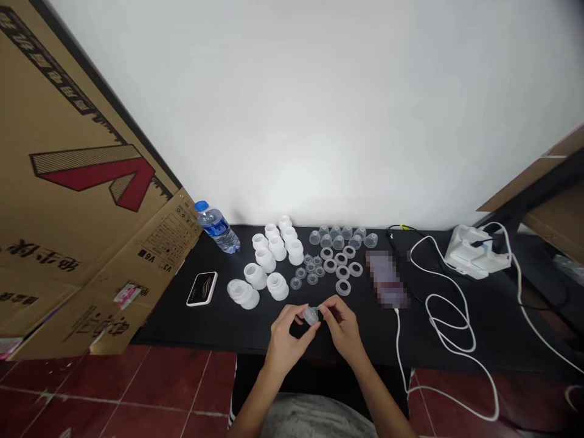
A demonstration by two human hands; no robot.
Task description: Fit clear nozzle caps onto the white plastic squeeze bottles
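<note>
My left hand (286,336) and my right hand (343,325) meet over the front of the black table (219,322). Between their fingertips sits a small clear plastic cap (311,315); both hands pinch it. Beyond them lie several white plastic cups (269,263), some upright and some on their side. To the right of these are several clear domed caps (340,237) and several translucent rings (342,267).
A water bottle (217,227) lies at the table's back left, a small white-edged device (202,288) in front of it. A big cardboard box (77,182) leans at the left. A white charger block (474,252) and looping white cable (449,328) occupy the right.
</note>
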